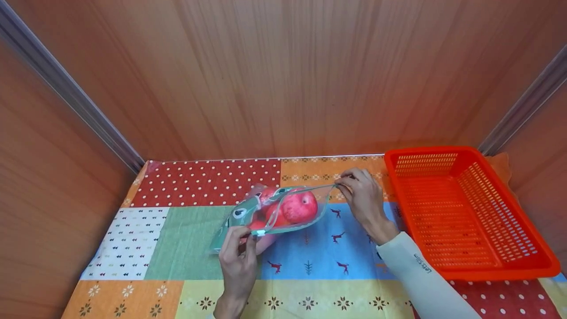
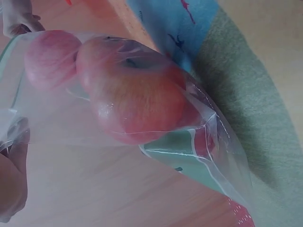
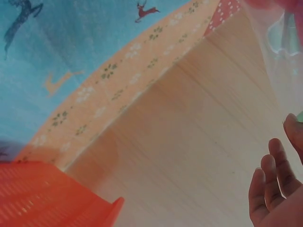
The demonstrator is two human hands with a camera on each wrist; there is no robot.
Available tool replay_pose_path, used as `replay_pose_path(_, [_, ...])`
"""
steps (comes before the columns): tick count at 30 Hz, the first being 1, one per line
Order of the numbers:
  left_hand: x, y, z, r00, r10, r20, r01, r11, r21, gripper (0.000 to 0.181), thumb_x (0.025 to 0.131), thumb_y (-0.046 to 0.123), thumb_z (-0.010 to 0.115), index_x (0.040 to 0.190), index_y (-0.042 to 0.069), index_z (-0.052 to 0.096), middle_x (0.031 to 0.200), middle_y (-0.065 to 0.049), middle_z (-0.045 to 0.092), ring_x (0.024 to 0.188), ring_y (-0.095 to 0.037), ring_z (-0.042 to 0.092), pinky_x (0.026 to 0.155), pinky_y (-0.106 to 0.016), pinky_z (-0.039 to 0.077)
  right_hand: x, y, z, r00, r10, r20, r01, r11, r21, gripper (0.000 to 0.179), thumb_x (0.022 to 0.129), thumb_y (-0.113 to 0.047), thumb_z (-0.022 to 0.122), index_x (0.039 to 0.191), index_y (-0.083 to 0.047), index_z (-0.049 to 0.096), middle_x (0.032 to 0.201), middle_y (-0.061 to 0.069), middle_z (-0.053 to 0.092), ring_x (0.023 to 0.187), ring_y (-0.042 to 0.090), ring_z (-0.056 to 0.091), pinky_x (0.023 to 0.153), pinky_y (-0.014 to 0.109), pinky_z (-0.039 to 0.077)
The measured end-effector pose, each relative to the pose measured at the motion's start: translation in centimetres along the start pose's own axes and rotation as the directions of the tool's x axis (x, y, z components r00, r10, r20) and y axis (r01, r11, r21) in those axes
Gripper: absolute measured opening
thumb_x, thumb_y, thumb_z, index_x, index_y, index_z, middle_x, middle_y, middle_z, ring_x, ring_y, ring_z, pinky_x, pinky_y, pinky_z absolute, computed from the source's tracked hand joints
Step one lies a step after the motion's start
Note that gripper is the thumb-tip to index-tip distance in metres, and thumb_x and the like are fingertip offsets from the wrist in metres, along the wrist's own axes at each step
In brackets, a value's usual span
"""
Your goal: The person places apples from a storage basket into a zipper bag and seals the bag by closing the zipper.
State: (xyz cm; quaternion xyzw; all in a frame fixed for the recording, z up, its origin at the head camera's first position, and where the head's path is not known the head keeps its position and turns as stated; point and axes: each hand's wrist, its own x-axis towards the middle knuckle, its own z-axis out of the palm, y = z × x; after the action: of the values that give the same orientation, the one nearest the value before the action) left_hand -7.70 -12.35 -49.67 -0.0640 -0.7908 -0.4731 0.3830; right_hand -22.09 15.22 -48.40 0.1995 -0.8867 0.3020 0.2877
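The clear plastic zip bag (image 1: 283,212) of red apples (image 1: 300,207) stretched between the left hand (image 1: 238,253) and right hand (image 1: 362,195), each pinching one end of its mouth.

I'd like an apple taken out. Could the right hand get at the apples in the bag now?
Probably not yet: the right hand pinches one end of the bag mouth, the left hand the other. The apples sit inside.

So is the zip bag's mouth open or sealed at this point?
Open. The zip bag gapes along its top edge, red apples inside, left hand and right hand each pinching an end.
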Motion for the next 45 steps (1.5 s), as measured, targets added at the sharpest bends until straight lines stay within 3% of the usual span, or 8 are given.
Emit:
replay_pose_path(12, [1.4,0.5,0.1,0.998,0.005,-0.062,-0.009,0.999,-0.051,0.018,0.091,-0.018,0.069,0.099,-0.002,0.066,0.092,-0.009,0.064,0.086,-0.007,0.067,0.07,-0.018,0.061,0.2,-0.4,-1.9,0.996,-0.081,-0.038,0.077,0.992,-0.103,0.013,0.093,-0.015,0.08,0.104,-0.011,0.084,0.106,0.01,0.073,0.099,0.031,0.066,0.088,0.048,0.059])
replay_pose_path(16, [2.0,0.6,-0.1,0.997,0.007,-0.076,-0.013,0.997,-0.072,0.001,0.1,-0.004,0.066,0.1,-0.004,0.066,0.093,-0.01,0.064,0.088,-0.008,0.066,0.07,-0.017,0.061,0.4,-0.7,-2.7,0.994,-0.102,-0.03,0.097,0.986,-0.132,0.014,0.092,-0.016,0.081,0.105,-0.011,0.084,0.107,0.011,0.073,0.101,0.032,0.065,0.084,0.047,0.057])
replay_pose_path(19, [2.4,0.8,-0.3,0.997,0.003,-0.081,-0.01,0.996,-0.084,0.01,0.104,0.006,0.065,0.102,-0.004,0.066,0.094,-0.011,0.064,0.089,-0.008,0.066,0.071,-0.018,0.061,0.6,-1.0,-3.3,0.994,-0.11,-0.029,0.105,0.984,-0.141,0.015,0.09,-0.015,0.082,0.104,-0.01,0.084,0.107,0.012,0.072,0.101,0.033,0.064,0.082,0.047,0.055])
replay_pose_path(23, [2.9,1.2,-0.3,0.996,-0.005,-0.087,-0.002,0.996,-0.089,0.005,0.099,-0.005,0.067,0.103,-0.004,0.066,0.095,-0.012,0.064,0.091,-0.008,0.066,0.07,-0.019,0.062,0.8,-1.1,-4.1,0.992,-0.117,-0.042,0.11,0.985,-0.133,0.014,0.089,-0.013,0.083,0.102,-0.009,0.085,0.106,0.013,0.072,0.101,0.034,0.063,0.08,0.047,0.053])
replay_pose_path(29, [3.6,1.6,-0.2,0.993,0.037,-0.11,-0.048,0.994,-0.101,0.024,0.088,-0.022,0.068,0.104,-0.004,0.065,0.096,-0.012,0.064,0.091,-0.009,0.066,0.072,-0.017,0.06,1.1,-1.1,-5.2,0.99,-0.122,-0.074,0.112,0.985,-0.128,0.013,0.088,-0.013,0.083,0.101,-0.008,0.085,0.106,0.013,0.072,0.103,0.035,0.064,0.081,0.048,0.051])
replay_pose_path(45, [5.6,2.7,0.4,0.989,0.045,-0.144,-0.071,0.98,-0.187,0.018,0.091,-0.021,0.064,0.102,-0.007,0.064,0.094,-0.014,0.062,0.092,-0.008,0.066,0.069,-0.019,0.061,1.5,-1.1,-8.0,0.984,-0.104,-0.142,0.093,0.992,-0.086,0.011,0.085,-0.006,0.084,0.097,-0.005,0.084,0.106,0.014,0.072,0.099,0.037,0.063,0.084,0.051,0.049])
